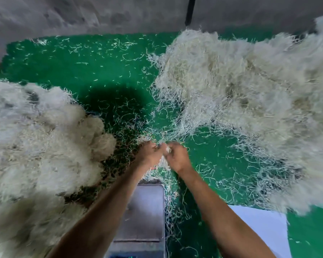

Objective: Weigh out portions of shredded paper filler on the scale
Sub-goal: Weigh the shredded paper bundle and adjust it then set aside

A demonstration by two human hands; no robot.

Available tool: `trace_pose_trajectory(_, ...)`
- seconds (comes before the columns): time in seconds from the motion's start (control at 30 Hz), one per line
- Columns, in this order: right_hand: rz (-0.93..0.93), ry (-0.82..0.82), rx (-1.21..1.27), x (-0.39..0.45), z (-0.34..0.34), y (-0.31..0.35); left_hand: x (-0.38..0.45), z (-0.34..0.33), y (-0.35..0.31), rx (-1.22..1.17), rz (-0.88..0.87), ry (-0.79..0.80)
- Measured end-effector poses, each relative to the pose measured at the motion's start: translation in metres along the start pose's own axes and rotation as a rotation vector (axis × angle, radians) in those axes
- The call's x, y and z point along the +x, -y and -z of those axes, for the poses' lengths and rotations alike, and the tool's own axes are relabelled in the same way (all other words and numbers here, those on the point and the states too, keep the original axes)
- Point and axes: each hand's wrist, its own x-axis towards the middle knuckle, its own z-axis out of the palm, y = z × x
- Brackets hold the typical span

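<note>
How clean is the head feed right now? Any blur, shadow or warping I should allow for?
Head view: the left pile and right pile smear with motion blur toward the edges; a dark round shadow lies on the green mat; wide-angle warp bends the mat's far edge; the hands and scale at centre are sharper.

A green floor mat (108,71) meets a grey concrete wall (82,13) crossed by a dark pole (190,10).

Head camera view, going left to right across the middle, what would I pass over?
Rounded clumps of pale shredded paper filler → bare green mat with stray shreds → left hand → right hand, both pinching a small tuft of shreds → large loose heap of shredded paper.
</note>
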Motion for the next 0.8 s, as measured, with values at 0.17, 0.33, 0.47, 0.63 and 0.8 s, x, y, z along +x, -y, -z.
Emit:
trace_pose_trajectory(0.17,0.177,-0.188,0.167,0.050,0.035,0.018,0.037,-0.001,-0.036,-0.724,0.164,0.097)
trace_pose_trajectory(0.33,0.013,-0.448,-0.449,0.107,0.077,-0.006,0.051,-0.003,-0.036,-0.608,0.185,-0.056)
trace_pose_trajectory(0.47,-0.167,-0.248,-0.344,0.106,0.075,-0.027,0.042,0.006,-0.041,-0.718,0.242,0.058)
trace_pose_trajectory(0.63,0.182,-0.008,-0.014,0.056,0.035,0.002,0.031,0.012,-0.060,-0.865,0.155,0.369)
trace_pose_trajectory(0.8,0.157,-0.354,0.482,0.029,0.025,0.020,0.022,0.027,-0.043,-0.738,0.209,0.031)
